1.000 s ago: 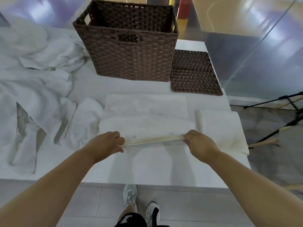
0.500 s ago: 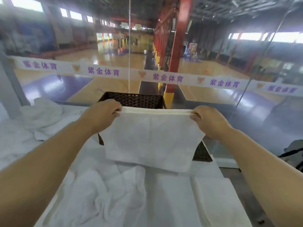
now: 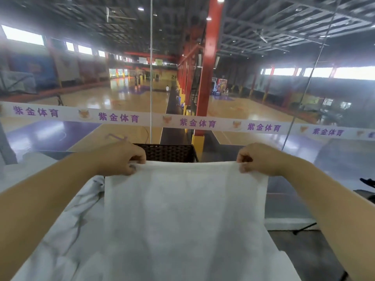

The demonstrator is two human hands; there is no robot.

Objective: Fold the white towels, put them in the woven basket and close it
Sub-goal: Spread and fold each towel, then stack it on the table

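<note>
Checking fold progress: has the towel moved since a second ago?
Yes, upward: the towel lay flat before the basket; now it hangs, top edge at the basket's rim.

Left hand (image 3: 119, 159), right hand (image 3: 258, 159) — raised, curled

The white towel (image 3: 182, 220) is shown as matt cloth with a fine, soft nap. The woven basket (image 3: 168, 153) is plaited from dark brown flat strips with a dull sheen; cane or plastic cannot be told. The loose towels (image 3: 85, 240) are seen as the same matt cloth, creased and rumpled. The court floor (image 3: 121, 98) is glossy varnished wood. The red column (image 3: 207, 78) is smooth painted metal.
</note>
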